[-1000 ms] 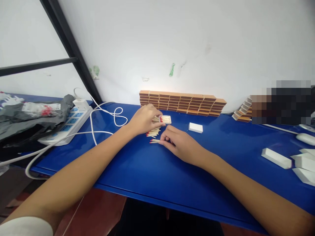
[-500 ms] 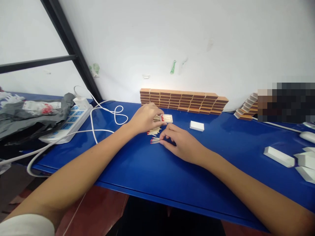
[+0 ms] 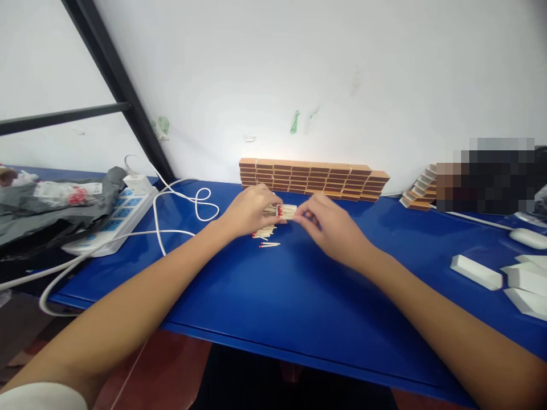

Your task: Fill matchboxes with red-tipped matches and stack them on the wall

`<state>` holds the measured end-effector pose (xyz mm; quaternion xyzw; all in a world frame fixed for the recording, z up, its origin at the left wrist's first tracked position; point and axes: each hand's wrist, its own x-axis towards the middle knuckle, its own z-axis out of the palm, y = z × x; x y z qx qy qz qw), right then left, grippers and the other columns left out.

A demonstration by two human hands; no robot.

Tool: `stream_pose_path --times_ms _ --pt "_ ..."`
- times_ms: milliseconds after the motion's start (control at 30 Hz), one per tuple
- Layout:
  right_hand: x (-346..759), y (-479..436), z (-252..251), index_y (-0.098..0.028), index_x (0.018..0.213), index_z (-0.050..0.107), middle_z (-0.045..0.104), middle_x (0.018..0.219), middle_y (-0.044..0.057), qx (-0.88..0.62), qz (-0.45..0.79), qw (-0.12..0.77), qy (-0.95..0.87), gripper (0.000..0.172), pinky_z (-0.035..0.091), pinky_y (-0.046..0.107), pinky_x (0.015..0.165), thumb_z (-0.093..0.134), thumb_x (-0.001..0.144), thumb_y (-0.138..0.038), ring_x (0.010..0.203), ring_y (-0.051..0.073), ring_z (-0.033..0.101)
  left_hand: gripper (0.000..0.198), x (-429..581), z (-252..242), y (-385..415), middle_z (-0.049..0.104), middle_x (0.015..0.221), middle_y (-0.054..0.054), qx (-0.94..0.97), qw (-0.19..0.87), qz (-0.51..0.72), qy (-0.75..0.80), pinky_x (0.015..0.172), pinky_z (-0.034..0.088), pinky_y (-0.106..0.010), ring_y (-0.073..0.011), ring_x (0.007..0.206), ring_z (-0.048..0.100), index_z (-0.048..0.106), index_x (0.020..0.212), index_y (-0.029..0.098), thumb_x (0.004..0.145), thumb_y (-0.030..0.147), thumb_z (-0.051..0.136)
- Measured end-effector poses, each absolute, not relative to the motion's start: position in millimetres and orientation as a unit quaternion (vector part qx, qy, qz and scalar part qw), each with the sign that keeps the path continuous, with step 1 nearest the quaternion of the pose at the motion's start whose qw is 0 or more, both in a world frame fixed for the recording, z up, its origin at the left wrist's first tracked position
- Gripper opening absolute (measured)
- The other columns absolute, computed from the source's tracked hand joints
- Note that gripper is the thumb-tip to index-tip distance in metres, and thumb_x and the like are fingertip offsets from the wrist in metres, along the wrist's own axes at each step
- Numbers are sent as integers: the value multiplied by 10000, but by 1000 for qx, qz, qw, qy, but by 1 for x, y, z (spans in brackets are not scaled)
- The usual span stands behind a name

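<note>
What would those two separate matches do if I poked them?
The two matches look thin and straight, so they'd probably feel stiff and light, but might snap if bent. The blue table looks smooth and shiny, so a poke would likely slide them easily.

Two bare hands are in the middle: one left hand (image 3: 256,209) and one right hand (image 3: 328,226). There is one match tray (image 3: 292,205). Just below it are two loose matches (image 3: 269,245), and the match pile (image 3: 264,232) has too many to count. One long stack (image 3: 316,177) sits upper middle. One power strip (image 3: 109,229) and one plug (image 3: 139,184) are left. One long white box (image 3: 476,272) is lower right.
</note>
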<state>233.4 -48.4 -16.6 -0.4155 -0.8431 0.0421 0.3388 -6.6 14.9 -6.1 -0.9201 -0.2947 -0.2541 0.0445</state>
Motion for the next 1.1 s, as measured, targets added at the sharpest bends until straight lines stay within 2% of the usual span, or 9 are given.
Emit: stream_pose_path --times_ms 233,500,667,800,967,1100 --pt "250 -32 -19 -205 983 659 602 979 75 -473 -1 337 -814 104 472 363 725 580 1019 -262 827 224 606 404 -1 -5 7 773 970 -83 -921 37 -282 -266 838 519 -354 -242 942 673 786 1088 167 869 502 845" --pt "247 -37 -18 -209 996 649 601 979 77 -450 -20 304 -840 117 466 359 722 551 1032 -262 835 223 612 415 4 -5 0 772 984 -98 -923 41 -277 -263 851 530 -358 -247 958 670 788 1093 153 884 509 827" --pt "243 -42 -16 -218 980 651 618 967 81 -428 -13 331 -841 124 469 367 738 546 1032 -259 849 228 614 404 1 -4 2 769 985 -94 -923 41 -265 -275 855 522 -364 -251 967 667 784 1108 169 911 522 800" --pt "233 -51 -18 -219 961 668 612 933 61 -397 52 351 -846 106 471 350 716 592 1014 -270 790 198 592 350 -4 -3 8 779 993 -94 -915 50 -272 -293 864 513 -377 -255 968 668 776 1093 164 922 469 804" --pt "216 -64 -28 -229 1003 697 612 945 31 -385 167 286 -862 96 497 331 732 709 964 -316 781 171 595 338 -7 -1 12 778 968 -92 -906 66 -278 -312 829 494 -381 -256 929 666 777 1076 161 902 446 829" --pt "206 -69 -34 -224 955 680 617 948 27 -385 176 253 -870 73 483 313 719 632 1010 -230 786 163 601 312 -5 0 10 773 951 -90 -912 65 -267 -305 830 491 -375 -254 928 656 769 1049 150 914 427 820"
